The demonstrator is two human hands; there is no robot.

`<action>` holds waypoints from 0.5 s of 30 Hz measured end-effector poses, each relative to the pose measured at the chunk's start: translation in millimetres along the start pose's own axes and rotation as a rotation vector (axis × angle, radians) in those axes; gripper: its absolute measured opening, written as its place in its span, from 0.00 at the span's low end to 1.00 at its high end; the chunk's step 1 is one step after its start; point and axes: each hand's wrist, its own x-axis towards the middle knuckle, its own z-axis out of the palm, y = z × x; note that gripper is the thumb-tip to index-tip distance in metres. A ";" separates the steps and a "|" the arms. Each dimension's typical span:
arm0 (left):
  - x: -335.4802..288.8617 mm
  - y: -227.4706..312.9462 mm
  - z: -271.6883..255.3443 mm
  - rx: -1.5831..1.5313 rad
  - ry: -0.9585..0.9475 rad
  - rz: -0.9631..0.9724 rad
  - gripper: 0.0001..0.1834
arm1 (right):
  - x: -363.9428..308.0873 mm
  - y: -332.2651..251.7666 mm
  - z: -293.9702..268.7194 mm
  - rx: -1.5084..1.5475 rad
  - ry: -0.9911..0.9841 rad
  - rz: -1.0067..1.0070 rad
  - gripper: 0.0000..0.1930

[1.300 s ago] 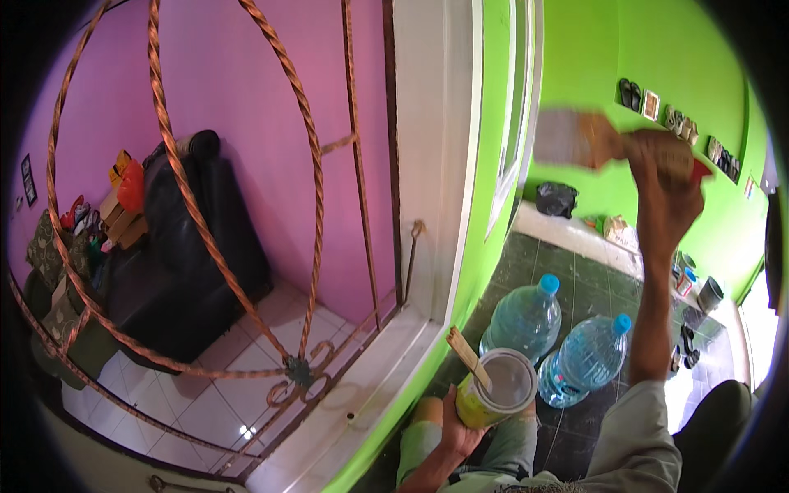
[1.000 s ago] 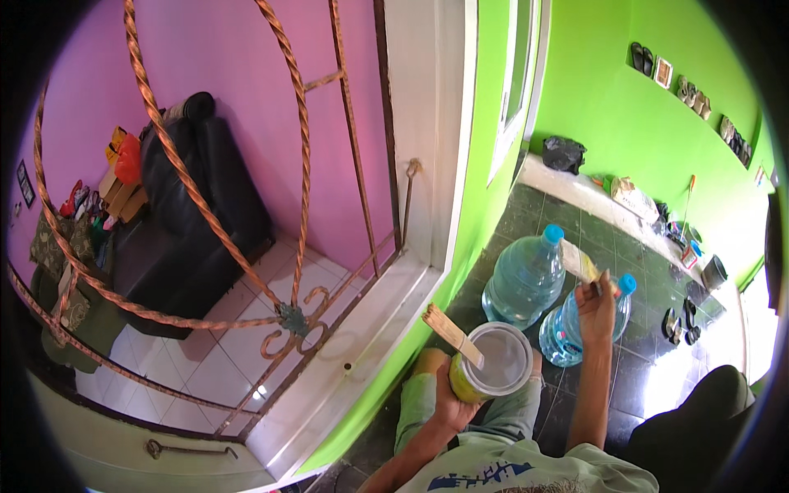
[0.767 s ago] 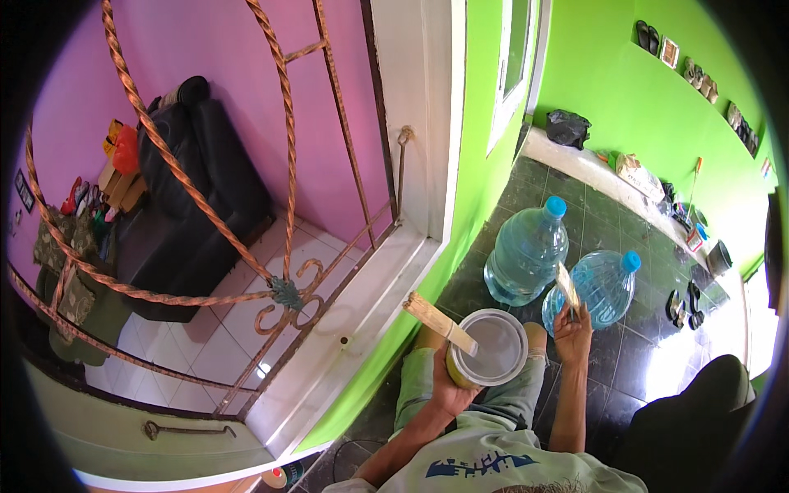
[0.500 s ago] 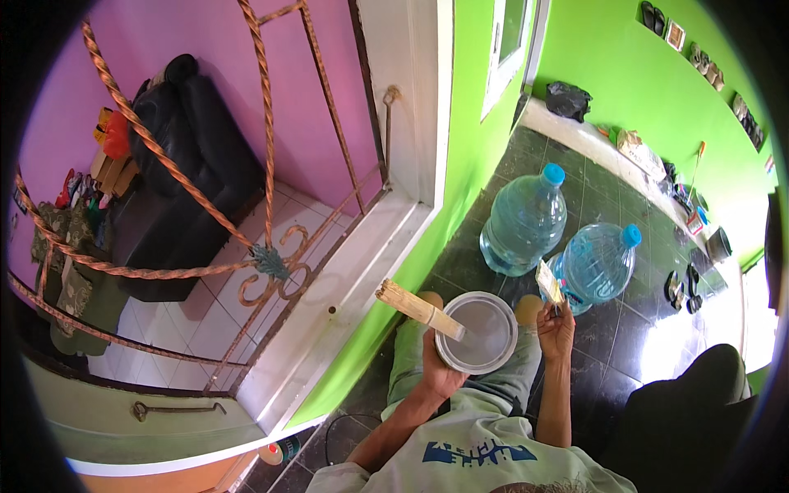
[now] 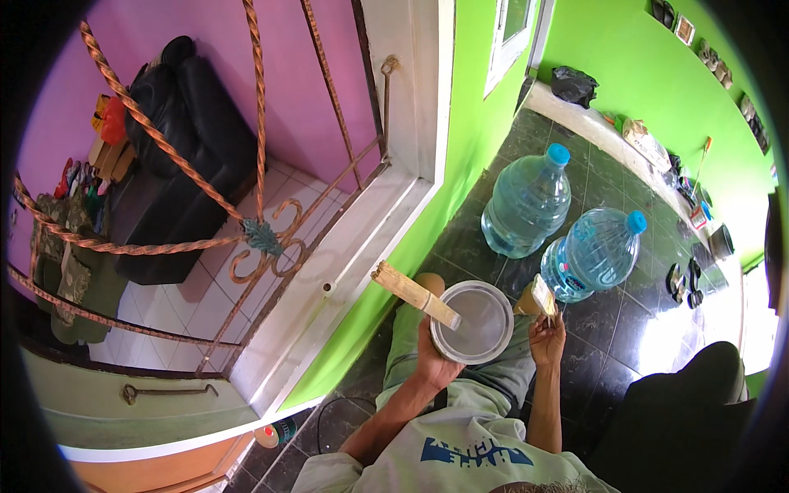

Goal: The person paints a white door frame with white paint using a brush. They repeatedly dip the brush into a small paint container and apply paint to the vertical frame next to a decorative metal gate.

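Head view: the left hand (image 5: 433, 361) is clamped around the near left side of a round paint can (image 5: 500, 350), which sits over the person's lap with its open top facing the camera and pale grey showing inside. A flat wooden stick (image 5: 415, 294) leans in the can, its lower end inside and its rough upper end jutting past the rim toward the white window frame (image 5: 407, 123).

Just to the right of the can, apart from it, the right hand (image 5: 546, 338) has its fingers closed on a paintbrush (image 5: 544, 297). The brush points upward and slightly left, its pale bristle end away from the hand.

Beyond the knees, two large clear water bottles (image 5: 526, 205) with blue caps stand next to each other on the dark tiled floor (image 5: 612, 185). Farther off, a black plastic bag (image 5: 573, 86) lies by the green wall (image 5: 633, 49), and a pair of dark sandals (image 5: 685, 283) is on the floor at the right.

On the left, a twisted metal grille (image 5: 262, 237) spans the window opening, with a black sofa (image 5: 160, 164) in the pink room behind it.
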 end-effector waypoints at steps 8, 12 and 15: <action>1.0 -3.0 -9.7 0.017 -0.067 0.016 0.29 | 12.2 7.4 -23.7 0.048 -0.114 0.021 0.16; 1.4 -3.4 -7.2 -0.045 -0.092 -0.008 0.30 | 22.0 3.9 -15.5 -0.038 -0.125 0.001 0.25; 1.7 -3.0 -20.9 -0.136 -0.154 -0.046 0.34 | 37.5 -5.7 -9.1 -0.101 -0.177 -0.044 0.24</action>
